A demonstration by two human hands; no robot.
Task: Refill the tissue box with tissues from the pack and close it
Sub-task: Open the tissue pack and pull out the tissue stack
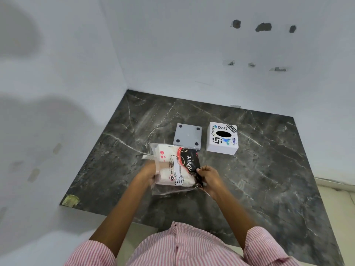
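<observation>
Looking down at the dark marble counter, I see both hands closed on the tissue pack, which is lifted just above the slab near its middle. My left hand grips the pack's left edge, fingers partly hidden behind the clear wrapper. My right hand pinches the right edge of the pack, at the black printed end of the wrapper. White tissues show through the plastic. Just beyond the pack, the grey base plate lies flat with four dark round feet facing up. To its right, close but apart, stands the white tissue box cover, stickers on top, its oval slot dark. Striped pink sleeves fill the near edge.
</observation>
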